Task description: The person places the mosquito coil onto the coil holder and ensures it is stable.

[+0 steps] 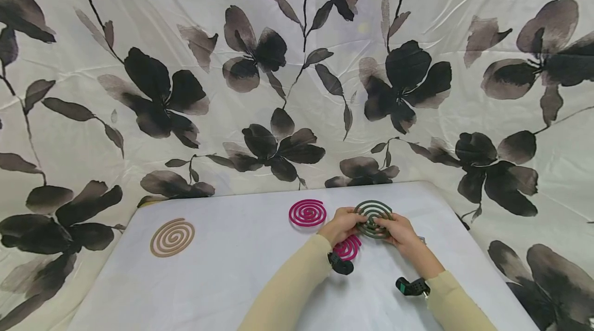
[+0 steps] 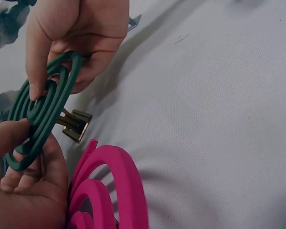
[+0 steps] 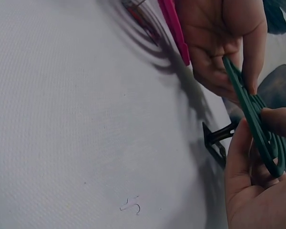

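With the thumb and fingers of my left hand (image 1: pixel 342 224) and right hand (image 1: pixel 402 233), I pinch the green mosquito coil (image 1: pixel 373 212) between them, above the white tabletop (image 1: pixel 223 274), a small metal stand (image 2: pixel 75 125) at its underside. Just beside my left wrist is a pink mosquito coil (image 2: pixel 128 186); beyond it sits a second pink coil (image 1: pixel 308 213), and well apart leftward, a tan coil (image 1: pixel 172 237).

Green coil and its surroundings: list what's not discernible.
Head: pink coil nearest the person, partly behind the left hand.
Left wrist: that coil's lower part, cut by the bottom edge.
Head: metal piece below the green coil, behind coil and hands.
Head: gray piece beside right hand, too small.
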`<state>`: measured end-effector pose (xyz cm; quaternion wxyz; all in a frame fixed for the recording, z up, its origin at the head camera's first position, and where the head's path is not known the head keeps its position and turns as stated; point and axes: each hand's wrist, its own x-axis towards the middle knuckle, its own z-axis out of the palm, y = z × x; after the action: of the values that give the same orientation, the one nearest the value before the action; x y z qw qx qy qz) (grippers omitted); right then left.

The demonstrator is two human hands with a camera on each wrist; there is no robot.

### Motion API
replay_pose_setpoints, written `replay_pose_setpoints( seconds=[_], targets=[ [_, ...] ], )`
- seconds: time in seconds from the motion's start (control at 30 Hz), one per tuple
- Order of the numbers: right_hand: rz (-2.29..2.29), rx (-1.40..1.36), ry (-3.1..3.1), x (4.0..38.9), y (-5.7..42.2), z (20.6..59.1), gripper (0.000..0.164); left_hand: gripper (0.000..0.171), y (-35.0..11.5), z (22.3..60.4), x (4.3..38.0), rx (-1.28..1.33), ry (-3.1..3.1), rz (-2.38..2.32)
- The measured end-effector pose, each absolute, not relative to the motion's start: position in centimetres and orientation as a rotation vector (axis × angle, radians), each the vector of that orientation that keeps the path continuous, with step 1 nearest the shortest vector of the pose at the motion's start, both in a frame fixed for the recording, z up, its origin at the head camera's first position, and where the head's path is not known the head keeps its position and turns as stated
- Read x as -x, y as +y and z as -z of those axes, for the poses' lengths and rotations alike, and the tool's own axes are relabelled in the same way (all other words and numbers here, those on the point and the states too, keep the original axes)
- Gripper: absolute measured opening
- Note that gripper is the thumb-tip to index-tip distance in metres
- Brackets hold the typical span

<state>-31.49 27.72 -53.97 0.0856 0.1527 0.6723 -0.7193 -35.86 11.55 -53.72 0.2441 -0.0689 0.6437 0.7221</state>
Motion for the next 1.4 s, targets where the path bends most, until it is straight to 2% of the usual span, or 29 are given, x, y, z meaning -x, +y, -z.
replay_pose_setpoints(
  seconds=[0.53, 0.8, 1.07, 1.4],
  targets=[
    [2.104, -0.485, 2.033, 31.6, 27.9, 54.7, 0.036, 0.033, 12.2, 53.8, 35.5, 0.211, 1.805, -1.92],
    [2.072, -0.504, 2.068, 31.9, 27.8, 54.9, 0.038, 0.028, 12.1, 53.8, 35.6, 0.212, 1.793, -1.923],
    [2.052, -0.51, 2.088, 32.0, 27.7, 55.1, 0.037, 0.031, 12.0, 53.9, 35.7, 0.207, 1.712, -1.948],
    [2.042, -0.512, 2.1, 32.1, 27.7, 55.0, 0.044, 0.032, 12.0, 54.0, 35.5, 0.181, 1.705, -1.966]
  ],
)
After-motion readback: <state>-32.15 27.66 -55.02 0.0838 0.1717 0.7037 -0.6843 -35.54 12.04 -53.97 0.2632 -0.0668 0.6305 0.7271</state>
